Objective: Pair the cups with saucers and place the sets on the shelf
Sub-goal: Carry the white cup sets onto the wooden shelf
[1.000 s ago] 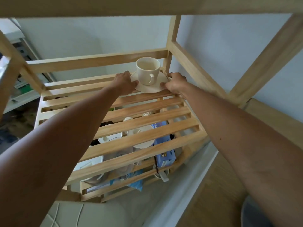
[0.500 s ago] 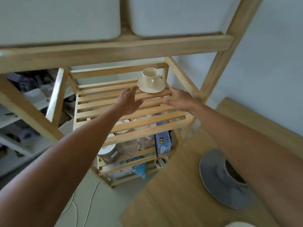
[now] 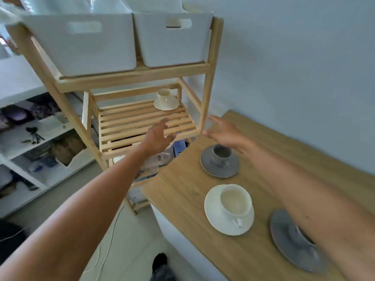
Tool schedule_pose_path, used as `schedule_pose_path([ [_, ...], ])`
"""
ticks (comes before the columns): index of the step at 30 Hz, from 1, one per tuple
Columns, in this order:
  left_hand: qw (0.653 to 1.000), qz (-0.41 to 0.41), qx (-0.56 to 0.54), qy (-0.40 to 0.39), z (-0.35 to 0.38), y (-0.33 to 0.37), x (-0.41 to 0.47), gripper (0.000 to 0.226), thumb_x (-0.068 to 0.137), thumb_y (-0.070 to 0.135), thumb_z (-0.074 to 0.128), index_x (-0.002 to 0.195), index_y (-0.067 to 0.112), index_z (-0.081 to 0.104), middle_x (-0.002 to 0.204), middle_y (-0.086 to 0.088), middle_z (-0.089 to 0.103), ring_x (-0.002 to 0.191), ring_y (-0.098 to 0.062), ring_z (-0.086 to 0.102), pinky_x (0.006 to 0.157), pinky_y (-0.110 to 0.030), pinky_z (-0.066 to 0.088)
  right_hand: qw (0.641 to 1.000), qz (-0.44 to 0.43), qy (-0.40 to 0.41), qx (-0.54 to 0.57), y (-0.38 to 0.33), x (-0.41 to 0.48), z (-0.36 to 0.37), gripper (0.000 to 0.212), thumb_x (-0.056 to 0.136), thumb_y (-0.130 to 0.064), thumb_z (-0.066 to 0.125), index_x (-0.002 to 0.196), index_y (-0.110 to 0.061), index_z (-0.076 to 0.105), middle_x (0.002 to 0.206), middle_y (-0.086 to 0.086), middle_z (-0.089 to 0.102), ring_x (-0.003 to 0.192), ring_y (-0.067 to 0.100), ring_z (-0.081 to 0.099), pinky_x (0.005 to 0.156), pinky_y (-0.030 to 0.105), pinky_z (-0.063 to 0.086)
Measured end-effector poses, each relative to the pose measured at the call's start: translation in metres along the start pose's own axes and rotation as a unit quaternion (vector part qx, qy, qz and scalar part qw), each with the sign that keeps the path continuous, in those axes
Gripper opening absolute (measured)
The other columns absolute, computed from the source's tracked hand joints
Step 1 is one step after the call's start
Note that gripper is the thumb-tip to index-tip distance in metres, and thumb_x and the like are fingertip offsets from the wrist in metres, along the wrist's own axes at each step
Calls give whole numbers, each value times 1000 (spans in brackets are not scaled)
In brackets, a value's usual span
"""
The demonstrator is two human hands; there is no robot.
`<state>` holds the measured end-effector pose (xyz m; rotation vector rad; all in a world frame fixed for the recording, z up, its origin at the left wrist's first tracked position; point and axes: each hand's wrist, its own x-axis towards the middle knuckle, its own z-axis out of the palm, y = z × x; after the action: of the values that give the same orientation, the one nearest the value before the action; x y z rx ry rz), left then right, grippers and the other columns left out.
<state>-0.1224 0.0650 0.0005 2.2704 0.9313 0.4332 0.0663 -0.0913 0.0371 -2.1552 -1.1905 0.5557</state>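
Beside the wooden shelf (image 3: 146, 126), left hand (image 3: 158, 136) and right hand (image 3: 223, 132) hover open, seemingly empty.

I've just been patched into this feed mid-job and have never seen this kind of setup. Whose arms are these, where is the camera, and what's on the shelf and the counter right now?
There is no machine: a person works with bare hands, and the single camera sits on their head, looking forward and down. The left hand and right hand are both open and hold nothing. On the slatted wooden shelf stands a cream cup on a saucer, already placed. Two white bins sit on the tier above. On the wooden counter wait a grey cup on a grey saucer, a white cup on a white saucer, and a second grey set partly hidden by the right arm.
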Motion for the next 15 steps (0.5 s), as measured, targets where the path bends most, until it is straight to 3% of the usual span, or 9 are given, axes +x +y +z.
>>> schedule_pose_path([
  [5, 1000, 6, -18, -24, 18, 32, -47, 63, 91, 33, 62, 145, 16, 35, 131, -9, 57, 119, -27, 54, 92, -30, 38, 999, 29, 15, 22, 27, -73, -23, 73, 88, -38, 69, 151, -25, 34, 156, -1, 36, 143, 19, 34, 115, 36, 28],
  [10, 997, 11, -31, -63, 53, 49, -86, 61, 90, 30, 64, 143, 19, 37, 125, -6, 58, 117, -23, 53, 94, -30, 38, 994, 82, 50, 49, 67, -131, -29, 64, 91, -36, 66, 149, -30, 37, 154, -1, 40, 137, 19, 41, 105, 30, 36],
  [15, 991, -1, -19, -129, 87, 48, -112, 62, 90, 34, 63, 144, 25, 34, 118, -2, 58, 101, -18, 57, 92, -35, 47, 978, 169, 73, 103, 103, -174, -8, 56, 95, -30, 62, 147, -27, 42, 142, 3, 51, 122, 21, 55, 98, 38, 48],
])
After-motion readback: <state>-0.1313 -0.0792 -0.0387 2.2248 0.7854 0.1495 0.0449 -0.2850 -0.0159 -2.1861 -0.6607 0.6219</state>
